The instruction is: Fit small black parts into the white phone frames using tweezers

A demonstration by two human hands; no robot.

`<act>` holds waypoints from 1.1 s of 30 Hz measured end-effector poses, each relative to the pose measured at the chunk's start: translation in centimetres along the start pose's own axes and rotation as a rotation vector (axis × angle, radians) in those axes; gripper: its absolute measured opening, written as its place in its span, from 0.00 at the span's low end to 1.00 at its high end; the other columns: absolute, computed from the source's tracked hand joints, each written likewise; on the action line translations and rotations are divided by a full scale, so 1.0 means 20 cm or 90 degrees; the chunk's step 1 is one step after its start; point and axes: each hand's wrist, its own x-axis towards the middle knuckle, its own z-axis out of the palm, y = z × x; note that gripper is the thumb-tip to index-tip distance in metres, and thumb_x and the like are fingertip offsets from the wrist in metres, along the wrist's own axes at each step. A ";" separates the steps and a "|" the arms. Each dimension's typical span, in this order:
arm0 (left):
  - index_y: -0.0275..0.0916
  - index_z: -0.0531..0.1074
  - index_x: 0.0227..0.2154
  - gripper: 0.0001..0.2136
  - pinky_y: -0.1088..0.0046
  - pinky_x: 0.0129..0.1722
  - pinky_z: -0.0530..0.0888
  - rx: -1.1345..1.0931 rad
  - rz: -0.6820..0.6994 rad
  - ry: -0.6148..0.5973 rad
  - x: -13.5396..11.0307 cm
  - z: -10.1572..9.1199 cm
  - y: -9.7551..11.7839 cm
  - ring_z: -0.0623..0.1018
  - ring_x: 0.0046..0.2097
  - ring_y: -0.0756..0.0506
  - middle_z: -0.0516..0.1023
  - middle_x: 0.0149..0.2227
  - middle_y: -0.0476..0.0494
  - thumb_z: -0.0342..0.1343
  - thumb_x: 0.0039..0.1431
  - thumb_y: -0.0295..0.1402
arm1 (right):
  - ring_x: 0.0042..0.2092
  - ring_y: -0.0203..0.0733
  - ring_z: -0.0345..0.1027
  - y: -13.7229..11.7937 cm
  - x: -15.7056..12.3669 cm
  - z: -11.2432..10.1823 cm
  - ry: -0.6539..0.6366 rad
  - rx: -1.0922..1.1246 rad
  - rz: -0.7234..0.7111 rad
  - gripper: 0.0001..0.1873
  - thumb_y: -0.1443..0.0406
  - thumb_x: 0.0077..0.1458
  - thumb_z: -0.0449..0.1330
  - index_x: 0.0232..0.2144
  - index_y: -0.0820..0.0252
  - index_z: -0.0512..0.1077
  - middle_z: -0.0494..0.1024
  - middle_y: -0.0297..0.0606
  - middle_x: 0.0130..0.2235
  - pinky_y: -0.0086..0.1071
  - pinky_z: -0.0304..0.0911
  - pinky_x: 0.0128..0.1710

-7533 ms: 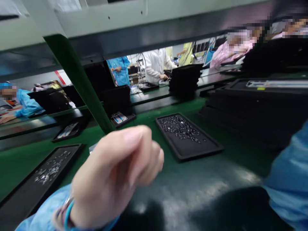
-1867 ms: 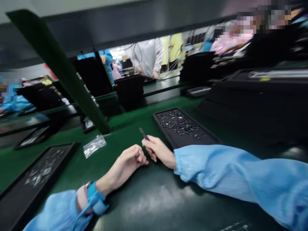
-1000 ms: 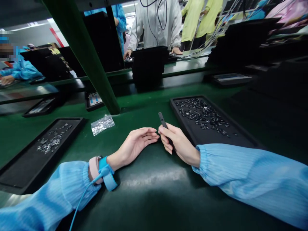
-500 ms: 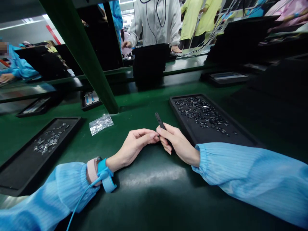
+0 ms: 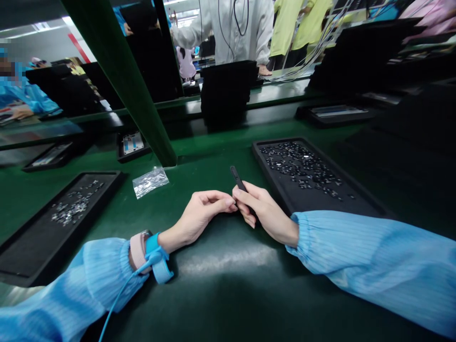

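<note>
My right hand (image 5: pixel 261 205) is closed round slim black tweezers (image 5: pixel 236 176), whose rounded back end points up and away from me. The working tips are hidden by the fingers. My left hand (image 5: pixel 204 211) pinches with thumb and forefinger right beside the right fingertips; whatever lies in that pinch is too small to make out. Both hands are held over the green tabletop (image 5: pixel 228 285). To the right of them lies a black tray (image 5: pixel 285 202) strewn with many small dark parts (image 5: pixel 306 166). Another black tray (image 5: pixel 24 242), at left, holds small shiny parts (image 5: pixel 73 206).
A clear plastic bag (image 5: pixel 150 182) lies near the foot of a slanting green post (image 5: pixel 142 104). Smaller trays with flat parts, one a black tray (image 5: pixel 121 154), sit farther back. A black stack (image 5: pixel 228 90) stands in front of a person in a white coat (image 5: pixel 238 33).
Both hands keep nearly the same pose, close together at the tweezers. The view has shifted slightly. Across the bench, the person in white has raised one arm off the surface.
</note>
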 end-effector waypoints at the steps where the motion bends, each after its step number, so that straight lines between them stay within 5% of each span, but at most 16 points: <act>1: 0.33 0.77 0.27 0.05 0.76 0.39 0.69 0.005 -0.001 0.003 0.00 0.00 0.00 0.74 0.33 0.51 0.77 0.28 0.45 0.62 0.48 0.30 | 0.15 0.25 0.48 0.00 0.00 0.00 0.005 0.004 0.003 0.17 0.53 0.54 0.54 0.26 0.60 0.59 0.56 0.23 0.17 0.20 0.47 0.12; 8: 0.34 0.76 0.25 0.06 0.75 0.36 0.69 0.042 0.010 0.019 0.00 -0.01 -0.01 0.74 0.31 0.50 0.77 0.26 0.45 0.62 0.47 0.32 | 0.17 0.27 0.52 -0.03 -0.01 0.00 0.088 -0.077 -0.046 0.23 0.51 0.54 0.53 0.20 0.64 0.67 0.59 0.29 0.16 0.21 0.49 0.14; 14: 0.33 0.76 0.24 0.05 0.76 0.34 0.70 0.072 0.021 0.021 -0.03 0.01 -0.01 0.74 0.30 0.50 0.77 0.25 0.45 0.61 0.48 0.31 | 0.14 0.28 0.56 -0.05 -0.08 0.01 0.144 -0.119 -0.106 0.23 0.50 0.57 0.49 0.21 0.62 0.63 0.64 0.31 0.18 0.23 0.50 0.10; 20: 0.34 0.77 0.25 0.04 0.77 0.35 0.71 0.085 0.018 0.027 -0.06 0.03 -0.02 0.75 0.31 0.50 0.78 0.26 0.45 0.60 0.50 0.29 | 0.28 0.37 0.70 -0.05 -0.19 -0.01 0.175 -0.147 -0.235 0.11 0.61 0.50 0.62 0.29 0.59 0.63 0.69 0.34 0.29 0.30 0.71 0.26; 26: 0.34 0.77 0.25 0.04 0.77 0.36 0.71 0.086 0.022 0.017 -0.06 0.04 -0.02 0.76 0.32 0.49 0.79 0.27 0.44 0.60 0.50 0.30 | 0.33 0.37 0.71 -0.03 -0.23 -0.05 0.142 -0.274 -0.393 0.11 0.72 0.48 0.62 0.28 0.58 0.62 0.70 0.36 0.32 0.31 0.70 0.31; 33: 0.34 0.78 0.28 0.06 0.74 0.38 0.72 0.111 0.021 0.024 -0.06 0.03 -0.03 0.77 0.34 0.47 0.79 0.30 0.42 0.61 0.50 0.32 | 0.35 0.39 0.69 0.00 -0.24 -0.05 0.144 -0.372 -0.434 0.13 0.74 0.47 0.62 0.28 0.57 0.61 0.69 0.36 0.32 0.35 0.68 0.34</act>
